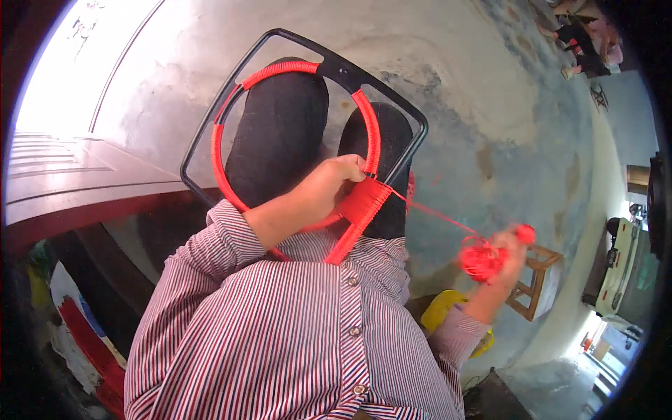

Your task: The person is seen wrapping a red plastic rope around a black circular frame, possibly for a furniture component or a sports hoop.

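Note:
A black metal frame [341, 71] with a round ring rests across my lap. Red cord wrapping [372, 129] covers most of the ring, with short black stretches bare. At the ring's right side my left hand [329, 183] grips the frame, thumb on top, its other fingers partly hidden. Beside it lies a wide band of close red windings [367, 198]. From there a red strand [441, 215] runs taut to the right. Out to that side, blurred by motion, my right hand [507, 255] clutches a loose red cord bundle [481, 260].
A small wooden stool [535, 280] stands on the concrete floor [462, 140] past my right hand. Near my right forearm is a yellow container [441, 311]. A brown wooden panel [84, 171] borders my left side. Another person [588, 42] is at the far upper right.

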Action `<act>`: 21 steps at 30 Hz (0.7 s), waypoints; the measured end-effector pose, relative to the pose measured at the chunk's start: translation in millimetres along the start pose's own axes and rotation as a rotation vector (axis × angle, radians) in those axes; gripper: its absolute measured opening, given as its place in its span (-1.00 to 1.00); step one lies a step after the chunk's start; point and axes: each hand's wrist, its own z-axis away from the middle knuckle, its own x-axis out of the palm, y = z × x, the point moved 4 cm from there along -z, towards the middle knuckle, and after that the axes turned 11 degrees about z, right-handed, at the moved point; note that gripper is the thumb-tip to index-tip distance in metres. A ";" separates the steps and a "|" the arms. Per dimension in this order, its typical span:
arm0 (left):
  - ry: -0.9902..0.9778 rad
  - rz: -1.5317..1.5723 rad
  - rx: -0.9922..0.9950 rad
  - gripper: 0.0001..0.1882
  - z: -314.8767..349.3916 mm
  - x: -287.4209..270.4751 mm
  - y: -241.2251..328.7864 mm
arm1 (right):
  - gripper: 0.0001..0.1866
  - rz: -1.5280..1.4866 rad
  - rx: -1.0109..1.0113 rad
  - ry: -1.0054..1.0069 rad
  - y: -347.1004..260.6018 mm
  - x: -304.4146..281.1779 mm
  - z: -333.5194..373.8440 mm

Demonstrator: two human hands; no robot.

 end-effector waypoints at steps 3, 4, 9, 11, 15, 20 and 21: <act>-0.014 0.009 -0.007 -0.79 1.1 0.6 2.3 | -0.79 -0.069 0.096 0.552 -22.0 -48.1 4.8; 0.002 0.026 -0.002 -0.79 3.7 4.7 3.2 | -0.79 -0.065 0.092 0.551 -16.5 -75.9 5.2; 0.013 0.065 -0.001 -0.73 5.7 12.2 8.3 | -0.72 -0.249 0.060 0.241 23.3 -67.0 1.0; -0.005 0.077 -0.003 -0.70 5.0 16.3 7.9 | -0.58 -0.512 0.244 -0.170 34.9 39.4 19.3; -0.056 -0.080 0.099 -0.65 18.4 26.3 10.7 | -0.61 0.911 -0.374 -0.788 36.3 185.4 40.1; -0.099 0.087 0.021 -0.65 30.5 44.9 12.8 | -0.56 0.517 -0.050 -0.602 32.1 227.6 19.6; -0.045 0.026 0.032 -0.67 28.1 36.5 10.8 | -0.53 0.282 0.026 -0.626 35.3 228.6 16.8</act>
